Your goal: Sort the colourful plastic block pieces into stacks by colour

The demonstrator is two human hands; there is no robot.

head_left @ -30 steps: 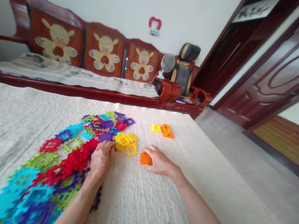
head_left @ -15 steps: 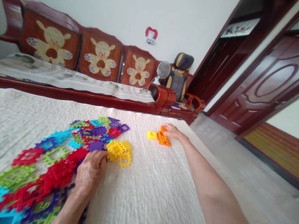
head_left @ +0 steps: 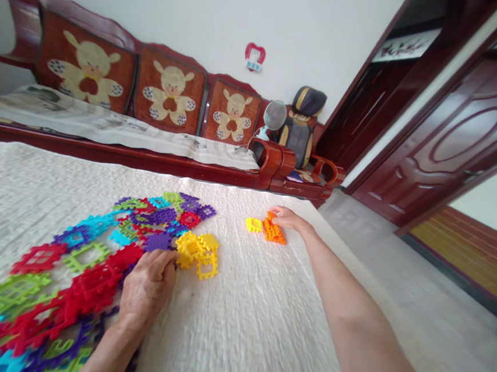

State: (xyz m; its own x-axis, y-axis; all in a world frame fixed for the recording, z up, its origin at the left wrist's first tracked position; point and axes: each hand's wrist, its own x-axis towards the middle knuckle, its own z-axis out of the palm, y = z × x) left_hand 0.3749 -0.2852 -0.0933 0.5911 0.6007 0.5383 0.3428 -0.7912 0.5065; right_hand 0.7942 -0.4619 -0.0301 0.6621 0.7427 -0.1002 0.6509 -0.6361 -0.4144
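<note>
My right hand (head_left: 288, 218) pinches an orange interlocking plastic piece at the top of a small stack of orange pieces (head_left: 274, 234). Just left of that stack lies a yellow piece (head_left: 253, 225). My left hand (head_left: 150, 281) rests at the right edge of a colourful heap, its fingers curled down beside a cluster of yellow pieces (head_left: 192, 249). What its fingertips hold, if anything, is hidden. A purple piece (head_left: 158, 242) lies right behind that hand, and red pieces (head_left: 94, 283) sit to its left.
Green, blue, red and purple notched pieces (head_left: 12, 290) spread over the left of the white cloth-covered table (head_left: 237, 323). Beyond it stand a wooden sofa (head_left: 190, 167) with bear cushions, a small fan (head_left: 275, 116) and a wooden chair (head_left: 331, 172).
The view has shifted slightly. My right hand has lowered the orange piece a little onto the orange stack. My left hand stays beside the yellow cluster.
</note>
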